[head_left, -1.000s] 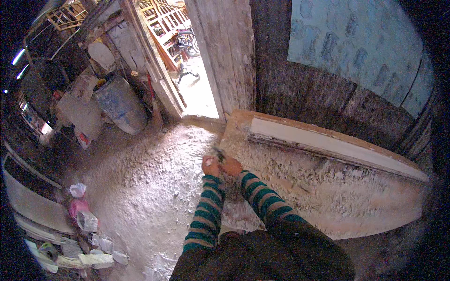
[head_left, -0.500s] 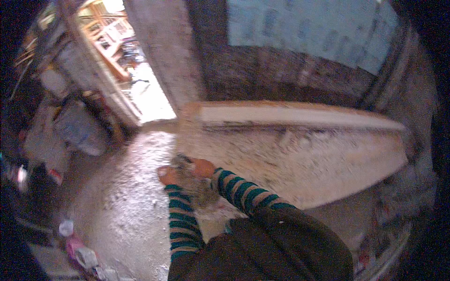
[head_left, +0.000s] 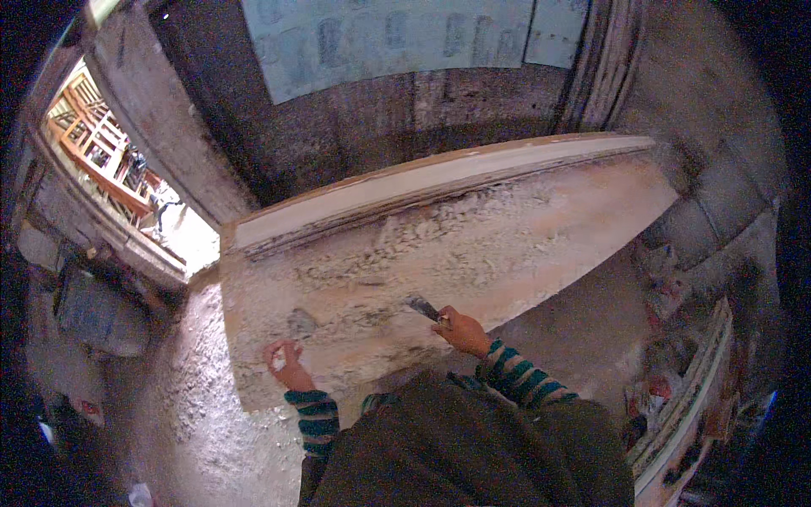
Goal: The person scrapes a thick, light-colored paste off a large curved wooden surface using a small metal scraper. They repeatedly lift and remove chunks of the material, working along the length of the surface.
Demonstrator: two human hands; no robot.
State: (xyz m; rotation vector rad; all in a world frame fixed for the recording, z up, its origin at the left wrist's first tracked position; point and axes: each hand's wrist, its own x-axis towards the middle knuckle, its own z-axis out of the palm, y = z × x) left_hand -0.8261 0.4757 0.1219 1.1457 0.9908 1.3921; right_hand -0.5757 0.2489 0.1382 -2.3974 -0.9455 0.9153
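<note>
My right hand (head_left: 464, 330) is closed round the handle of a putty knife (head_left: 426, 309), its dark blade pointing up and left over a long pale board (head_left: 617, 190). Crumbly, whitish-grey lumps and scrapings (head_left: 405, 241) are spread along the board. At the board's near left end is my left hand (head_left: 287, 365), its fingers curled in, with a small whitish patch showing among them; I cannot tell what it is. Just above that hand lies a grey lump (head_left: 302, 321). Both sleeves are striped green and beige.
A raised pale strip (head_left: 338, 207) runs along the board's far edge. Behind it stands a dark wall with a light blue panel (head_left: 397, 38). To the left a bright doorway shows wooden frames (head_left: 106, 156). Long boards (head_left: 688, 422) and clutter lie at lower right.
The view has swung right. My hands, close together at the board's left end before, are now apart; the right one with the putty knife is over the board's middle near side.
</note>
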